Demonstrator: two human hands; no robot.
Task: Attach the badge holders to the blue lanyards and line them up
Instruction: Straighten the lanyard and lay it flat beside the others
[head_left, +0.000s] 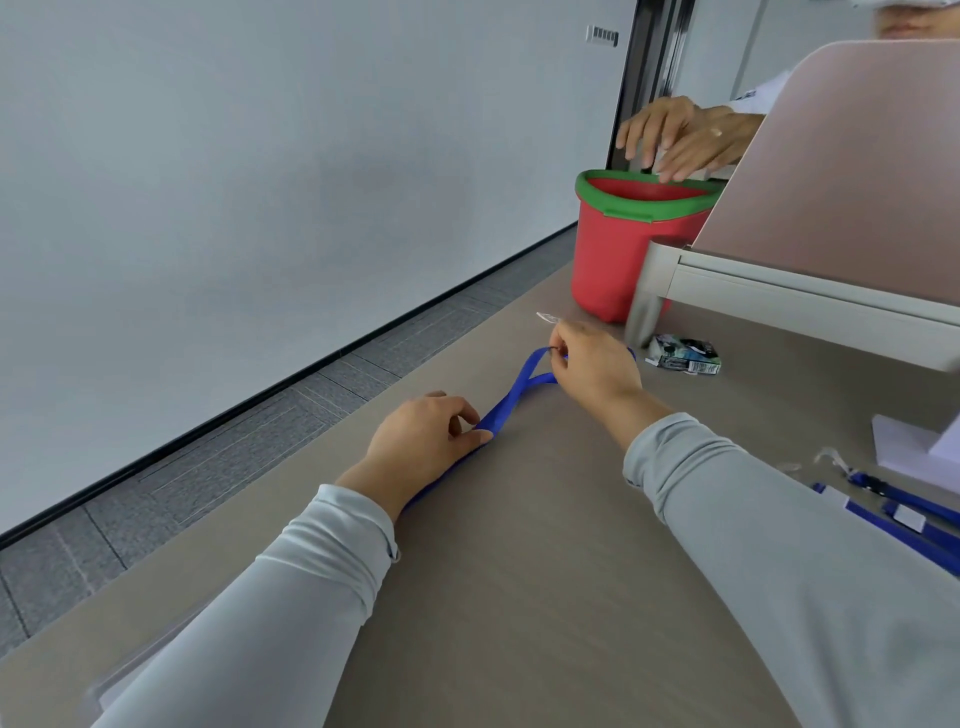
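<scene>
Pinching blue lanyard against desk with left hand fingers. Gripping its far end and clear badge holder with right hand fingers, just above desk. Likely risk: slack pinch, holder dropping unclipped; twisted strap spoiling line-up.

lanyard end — hidden behind right hand, other lanyards cropped
</scene>
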